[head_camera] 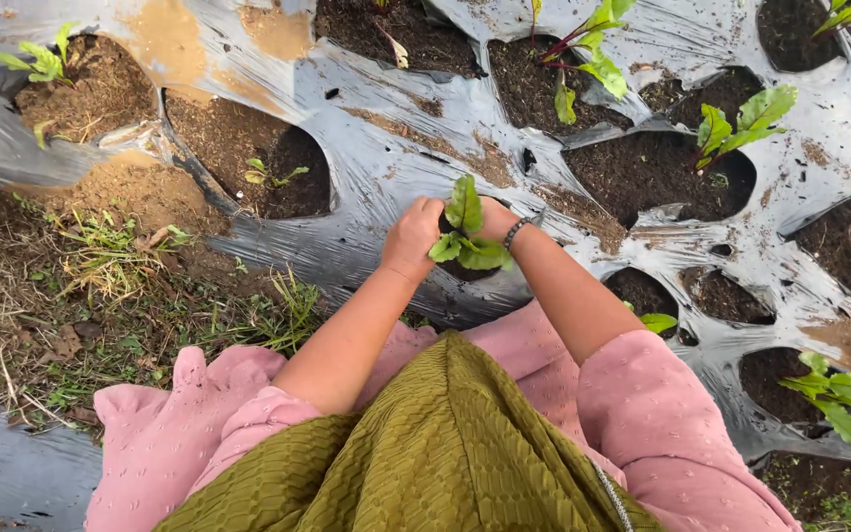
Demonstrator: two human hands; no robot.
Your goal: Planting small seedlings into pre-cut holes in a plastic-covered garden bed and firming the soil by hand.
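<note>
Both hands, left hand [412, 236] and right hand [493, 219], close around a seedling [466, 236] between them over a hole in the sheet [366, 167]; light, soft and fragile, it seems best held low at the stem.

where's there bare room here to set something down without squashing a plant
Bare plastic sheet lies between the soil hole with a tiny sprout and the hands. The grassy strip at lower left is also free. It is crowded at the left hand, right hand and seedling, and among the planted holes on the right.
</note>
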